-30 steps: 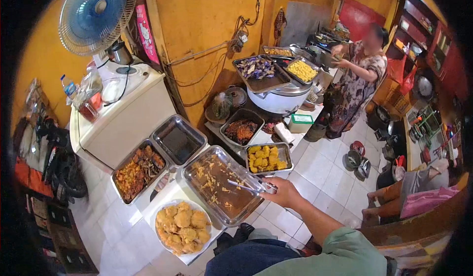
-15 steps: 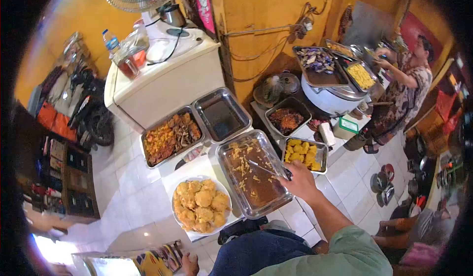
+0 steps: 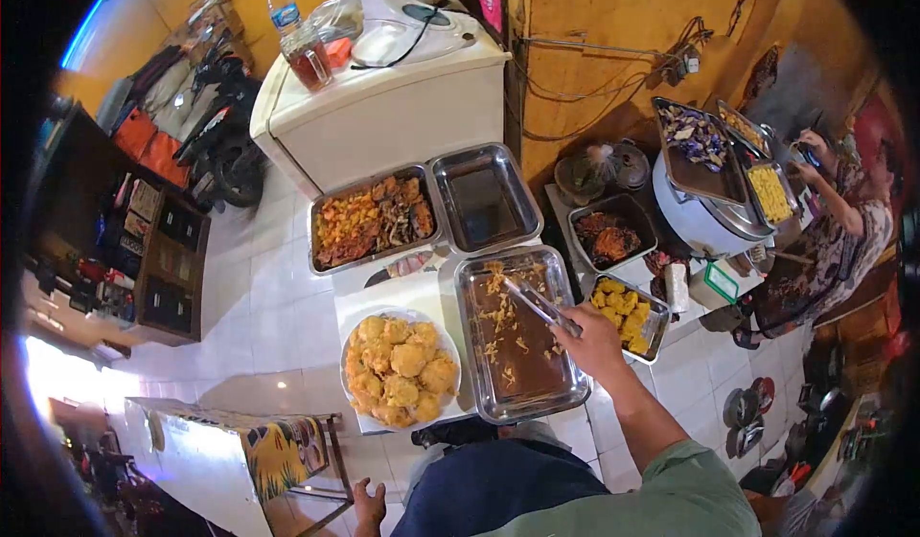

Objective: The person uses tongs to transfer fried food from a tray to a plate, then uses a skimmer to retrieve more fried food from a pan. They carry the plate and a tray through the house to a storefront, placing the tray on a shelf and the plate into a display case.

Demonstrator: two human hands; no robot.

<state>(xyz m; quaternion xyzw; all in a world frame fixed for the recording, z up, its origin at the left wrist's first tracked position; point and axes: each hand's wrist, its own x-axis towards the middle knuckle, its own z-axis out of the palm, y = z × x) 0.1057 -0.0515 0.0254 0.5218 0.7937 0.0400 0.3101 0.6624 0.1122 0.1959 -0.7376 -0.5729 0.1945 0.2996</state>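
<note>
My right hand (image 3: 589, 343) is closed around metal tongs (image 3: 541, 305), which reach over a steel tray (image 3: 522, 405). Their tips are among pale shredded scraps (image 3: 496, 283) scattered on the tray's brown, greasy bottom. Left of this tray stands a white plate (image 3: 458, 395) piled with golden fried fritters (image 3: 398, 369). Low in the view hangs my left hand (image 3: 369, 506), fingers apart and holding nothing, beside a small table with a patterned cloth (image 3: 287, 451).
Beyond the tray sit a tray of mixed cooked food (image 3: 374, 219) and a dark-bottomed steel tray (image 3: 484, 197). To the right are yellow fried pieces (image 3: 625, 312), a pan of reddish food (image 3: 609, 240) and a white pot (image 3: 695, 211) bearing trays. A person (image 3: 843, 221) works there.
The view has swung, so the trays and plate sit further right and the fan has left the picture. My right hand has turned the tongs, which stay over the tray.
</note>
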